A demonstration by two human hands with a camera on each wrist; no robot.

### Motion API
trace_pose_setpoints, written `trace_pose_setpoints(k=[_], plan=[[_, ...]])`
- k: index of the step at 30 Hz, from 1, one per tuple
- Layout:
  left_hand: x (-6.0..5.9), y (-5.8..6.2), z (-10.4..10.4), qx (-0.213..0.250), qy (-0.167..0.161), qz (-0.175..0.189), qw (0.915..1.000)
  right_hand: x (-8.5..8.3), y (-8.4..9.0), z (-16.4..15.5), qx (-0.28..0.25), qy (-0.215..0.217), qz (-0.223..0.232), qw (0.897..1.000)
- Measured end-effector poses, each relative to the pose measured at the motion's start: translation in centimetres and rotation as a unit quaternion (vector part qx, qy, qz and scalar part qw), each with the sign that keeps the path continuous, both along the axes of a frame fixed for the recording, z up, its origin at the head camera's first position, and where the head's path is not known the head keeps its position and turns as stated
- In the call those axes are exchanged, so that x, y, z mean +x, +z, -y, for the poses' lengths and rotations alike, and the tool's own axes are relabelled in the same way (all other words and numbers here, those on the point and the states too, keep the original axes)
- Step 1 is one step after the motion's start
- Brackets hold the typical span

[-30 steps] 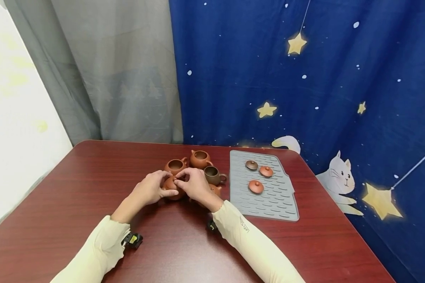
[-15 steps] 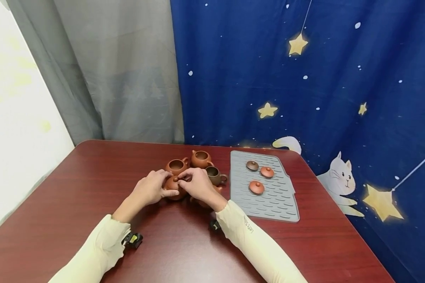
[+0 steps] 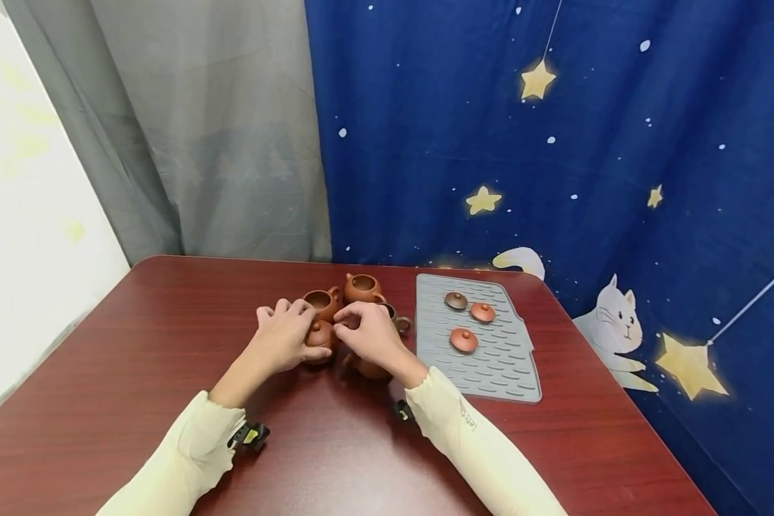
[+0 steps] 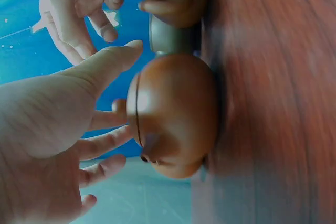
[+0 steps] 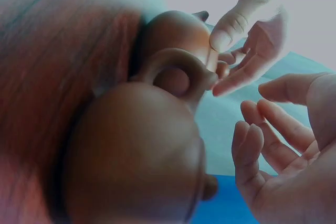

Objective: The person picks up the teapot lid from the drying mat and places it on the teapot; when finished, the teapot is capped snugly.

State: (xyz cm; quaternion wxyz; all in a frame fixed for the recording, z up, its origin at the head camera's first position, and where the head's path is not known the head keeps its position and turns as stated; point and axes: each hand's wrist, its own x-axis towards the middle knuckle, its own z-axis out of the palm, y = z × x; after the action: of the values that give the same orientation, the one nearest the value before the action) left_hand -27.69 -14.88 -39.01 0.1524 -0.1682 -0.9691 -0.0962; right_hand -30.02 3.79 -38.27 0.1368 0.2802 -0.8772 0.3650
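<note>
A small reddish-brown teapot [image 3: 320,344] stands upright with its lid on, the round knob [image 4: 119,107] on top. My left hand [image 3: 282,335] is spread around its left side, thumb near the front and fingers behind; in the right wrist view the thumb tip overlaps the lid's edge. To the right of this teapot hovers my right hand [image 3: 373,335], fingers loosely bent and nothing between them. Below the right hand another lidded teapot [image 5: 131,150] stands, mostly hidden from the head view.
Behind the hands stand two lidless brown teapots [image 3: 322,304] [image 3: 362,288] and a dark one [image 3: 403,325], partly covered by the right hand. A grey mat [image 3: 490,373] at right bears three lids: one dark [image 3: 456,300], two orange [image 3: 483,312] [image 3: 464,340].
My right hand has let go of the lid's knob and drawn off to the right. The left hand's fingers have lifted and spread; the teapot stays in place, lid on.
</note>
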Motion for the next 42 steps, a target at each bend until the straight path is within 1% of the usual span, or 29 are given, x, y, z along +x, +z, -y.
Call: trace_pose_setpoints(k=[3, 7, 9, 13, 16, 20, 22, 26, 31, 36, 39, 42], plan=[[-0.1, 0.2, -0.6, 0.027, -0.015, -0.021, 0.9993, 0.2, 0.4, -0.5, -0.007, 0.005, -0.004, 1.0], [-0.4, 0.1, -1.4, 0.052, -0.034, -0.049, 0.9969, 0.1, 0.6, -1.3, -0.01, -0.005, 0.0, 1.0], [-0.6, 0.0, -1.7, 0.058, -0.037, -0.055, 0.9961, 0.1, 0.6, -1.6, -0.016, -0.012, 0.004, 1.0], [-0.8, -0.3, -2.4, 0.067, -0.03, -0.059, 0.9956, -0.1, 0.6, -2.4, -0.036, -0.013, 0.007, 0.999], [-0.9, -0.5, -2.9, 0.082, -0.026, -0.048, 0.9952, -0.1, 0.5, -2.9, -0.049, -0.013, 0.013, 0.999], [-1.3, -0.7, -3.8, 0.113, -0.04, -0.039, 0.9921, -0.3, 0.5, -3.6, -0.057, -0.019, 0.021, 0.998], [-1.5, -0.8, -4.2, 0.123, -0.048, -0.041, 0.9904, -0.4, 0.6, -3.9, -0.057, -0.022, 0.028, 0.998], [-2.0, -1.0, -4.7, 0.119, -0.046, -0.04, 0.991, -0.6, 0.7, -4.5, -0.055, -0.024, 0.041, 0.997], [-2.5, -1.1, -5.1, 0.11, -0.032, -0.017, 0.9933, -0.9, 0.9, -5.1, -0.06, -0.03, 0.036, 0.997], [-3.1, -1.1, -5.6, 0.109, -0.016, 0.006, 0.9939, -1.3, 0.9, -6.0, -0.057, -0.049, 0.038, 0.996], [-3.3, -0.8, -5.8, 0.108, -0.01, 0.009, 0.9941, -1.6, 0.9, -6.4, -0.059, -0.063, 0.046, 0.995], [-3.6, -0.8, -5.9, 0.111, -0.011, 0.009, 0.9937, -1.7, 0.9, -6.7, -0.065, -0.072, 0.054, 0.994]])
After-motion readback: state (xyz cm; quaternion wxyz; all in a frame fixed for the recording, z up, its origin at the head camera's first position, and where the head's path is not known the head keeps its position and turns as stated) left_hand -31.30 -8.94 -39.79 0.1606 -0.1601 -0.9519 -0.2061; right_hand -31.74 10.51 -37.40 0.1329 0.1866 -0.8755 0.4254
